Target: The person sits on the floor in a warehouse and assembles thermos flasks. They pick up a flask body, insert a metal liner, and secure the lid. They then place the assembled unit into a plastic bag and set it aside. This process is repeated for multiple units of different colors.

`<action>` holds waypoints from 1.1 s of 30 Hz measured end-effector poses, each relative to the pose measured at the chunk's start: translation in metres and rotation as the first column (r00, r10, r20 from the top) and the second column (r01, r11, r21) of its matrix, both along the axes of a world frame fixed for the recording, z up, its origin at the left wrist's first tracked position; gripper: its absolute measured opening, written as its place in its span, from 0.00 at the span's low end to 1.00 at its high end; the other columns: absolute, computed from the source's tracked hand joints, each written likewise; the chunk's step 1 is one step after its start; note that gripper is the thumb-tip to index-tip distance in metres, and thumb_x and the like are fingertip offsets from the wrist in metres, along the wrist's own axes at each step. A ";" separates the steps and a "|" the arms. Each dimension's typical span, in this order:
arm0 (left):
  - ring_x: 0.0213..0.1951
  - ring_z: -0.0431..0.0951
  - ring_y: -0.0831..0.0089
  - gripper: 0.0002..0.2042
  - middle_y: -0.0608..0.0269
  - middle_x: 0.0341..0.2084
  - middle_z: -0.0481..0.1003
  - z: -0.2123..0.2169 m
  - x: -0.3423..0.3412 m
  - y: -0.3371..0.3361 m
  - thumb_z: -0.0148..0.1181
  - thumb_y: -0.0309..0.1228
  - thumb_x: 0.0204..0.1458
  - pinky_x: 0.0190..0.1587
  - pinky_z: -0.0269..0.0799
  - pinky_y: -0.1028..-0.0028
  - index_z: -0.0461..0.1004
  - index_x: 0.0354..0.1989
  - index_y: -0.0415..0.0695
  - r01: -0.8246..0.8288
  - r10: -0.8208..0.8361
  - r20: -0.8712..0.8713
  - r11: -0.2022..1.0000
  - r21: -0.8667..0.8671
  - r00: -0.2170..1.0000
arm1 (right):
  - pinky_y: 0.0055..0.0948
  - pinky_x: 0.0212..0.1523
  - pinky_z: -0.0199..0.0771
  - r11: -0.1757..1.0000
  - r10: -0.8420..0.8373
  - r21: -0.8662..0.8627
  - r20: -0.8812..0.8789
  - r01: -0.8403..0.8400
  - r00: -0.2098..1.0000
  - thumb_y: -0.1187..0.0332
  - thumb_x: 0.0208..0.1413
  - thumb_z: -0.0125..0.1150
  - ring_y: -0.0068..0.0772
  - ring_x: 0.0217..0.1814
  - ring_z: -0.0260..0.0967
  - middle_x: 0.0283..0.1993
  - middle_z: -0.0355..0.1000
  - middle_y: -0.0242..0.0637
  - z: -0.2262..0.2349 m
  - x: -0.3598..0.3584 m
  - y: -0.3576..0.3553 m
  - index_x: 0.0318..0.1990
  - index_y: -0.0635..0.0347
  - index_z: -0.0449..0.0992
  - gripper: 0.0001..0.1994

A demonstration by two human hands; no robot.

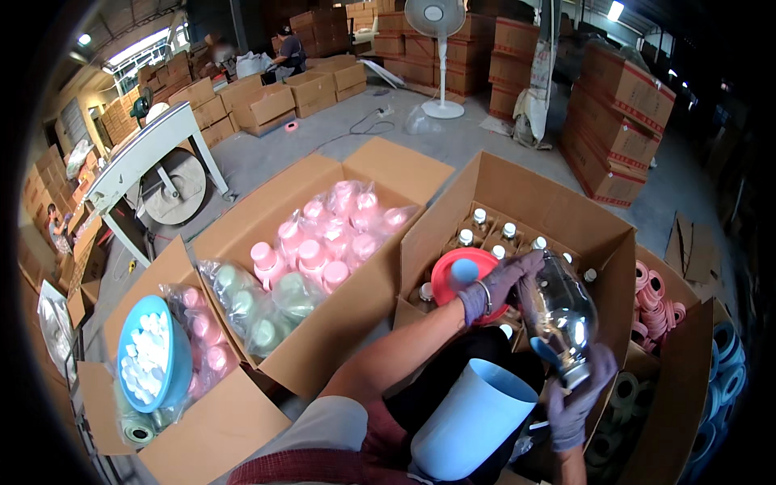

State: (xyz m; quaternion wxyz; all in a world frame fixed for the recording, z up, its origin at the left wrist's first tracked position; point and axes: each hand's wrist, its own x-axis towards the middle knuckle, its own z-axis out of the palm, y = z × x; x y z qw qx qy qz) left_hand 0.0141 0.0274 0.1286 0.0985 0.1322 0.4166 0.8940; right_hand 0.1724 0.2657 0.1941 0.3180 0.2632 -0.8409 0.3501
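Between my two gloved hands is a shiny silver glass flask liner (568, 295), tilted with its narrow end down. My left hand (513, 283) is closed against its upper side. My right hand (584, 396) grips around the narrow lower end, where a small blue piece (545, 351) shows beside the liner. A light-blue open cylinder (461, 428) lies tilted on my lap, below my hands. Behind my left wrist, a red round dish (443, 291) with a blue round object (464, 273) in it rests over the carton of white-topped bottles (480, 217).
On the left, a carton (283, 364) holds bagged pink and green bottles. A blue basin (182, 368) of white caps sits on another box. Pink rings (653, 295) and blue rings (727, 376) are at right. Stacked cartons (618, 121) and a fan (436, 20) stand beyond.
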 end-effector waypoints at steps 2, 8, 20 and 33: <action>0.63 0.66 0.68 0.27 0.53 0.60 0.66 0.021 -0.004 -0.029 0.59 0.38 0.58 0.66 0.62 0.67 0.63 0.62 0.38 -0.091 0.037 -0.383 0.988 -0.124 0.923 | 0.44 0.61 0.60 0.985 0.170 -0.064 0.205 -0.160 0.964 0.50 0.49 0.58 0.53 0.60 0.57 0.56 0.58 0.52 -0.009 0.017 0.005 0.61 0.62 0.61 0.35; 0.62 0.65 0.62 0.36 0.53 0.59 0.66 0.089 0.088 -0.007 0.70 0.43 0.47 0.64 0.61 0.65 0.64 0.63 0.41 -0.300 -0.397 -0.567 0.558 -0.774 0.722 | 0.38 0.63 0.60 0.784 0.366 -0.621 0.442 -0.014 0.819 0.46 0.63 0.45 0.39 0.60 0.63 0.57 0.64 0.44 -0.058 0.074 -0.006 0.63 0.65 0.58 0.32; 0.59 0.68 0.68 0.23 0.54 0.56 0.70 -0.087 0.319 -0.172 0.53 0.32 0.62 0.62 0.63 0.69 0.61 0.65 0.40 -0.446 0.067 -0.442 0.206 -0.871 0.895 | 0.44 0.67 0.56 0.742 0.563 -0.654 0.490 -0.146 0.666 0.51 0.47 0.70 0.48 0.65 0.60 0.61 0.60 0.51 -0.039 0.203 -0.065 0.65 0.62 0.56 0.42; 0.51 0.73 0.65 0.20 0.54 0.47 0.74 0.083 0.124 -0.102 0.58 0.34 0.57 0.54 0.69 0.67 0.66 0.56 0.40 -0.452 0.246 -0.421 0.731 -0.511 0.873 | 0.40 0.54 0.66 0.911 0.407 0.003 0.147 -0.412 0.902 0.56 0.32 0.79 0.47 0.53 0.64 0.53 0.65 0.47 0.104 0.080 -0.056 0.58 0.64 0.68 0.43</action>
